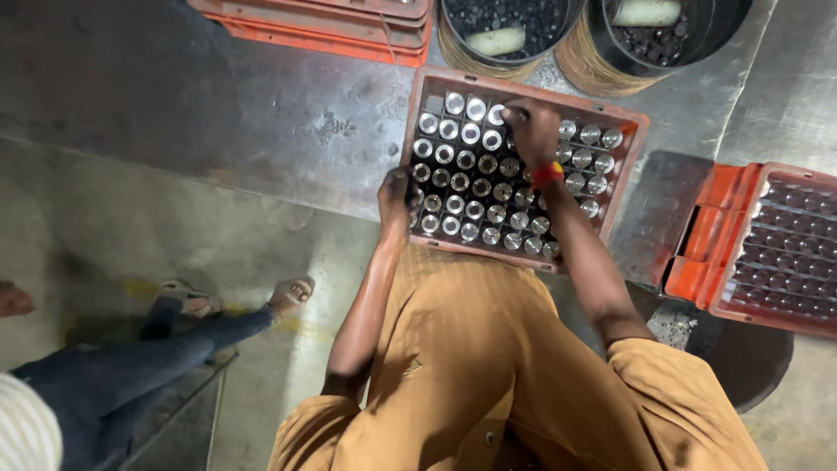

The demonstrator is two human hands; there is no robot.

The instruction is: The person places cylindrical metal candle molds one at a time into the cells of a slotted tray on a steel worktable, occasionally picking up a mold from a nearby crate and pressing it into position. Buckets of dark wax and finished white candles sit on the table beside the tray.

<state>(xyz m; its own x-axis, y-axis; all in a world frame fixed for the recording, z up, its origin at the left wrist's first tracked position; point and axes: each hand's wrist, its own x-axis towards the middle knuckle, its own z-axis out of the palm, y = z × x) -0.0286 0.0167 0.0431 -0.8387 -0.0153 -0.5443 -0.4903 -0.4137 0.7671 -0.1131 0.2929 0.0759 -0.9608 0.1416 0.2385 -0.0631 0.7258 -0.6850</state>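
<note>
An orange-red plastic crate (pixel 635 131) sits in front of me on a metal plate, filled with several rows of shiny metal cylinders (pixel 475 187) standing upright in a grid. My right hand (pixel 532 131), with a red band at the wrist, reaches over the far middle of the crate. Its fingers are curled onto one metal cylinder (pixel 499 114) in the top rows. My left hand (pixel 394 194) is curled over the crate's left wall near the front corner. My tan garment fills the lower frame.
Two round drums (pixel 582 68) of dark small parts stand beyond the crate, each with a pale object inside. Stacked orange crates (pixel 323 30) lie far left. Another orange crate (pixel 697 262) of dark parts sits right. A seated person's legs and sandals (pixel 200 323) are at left.
</note>
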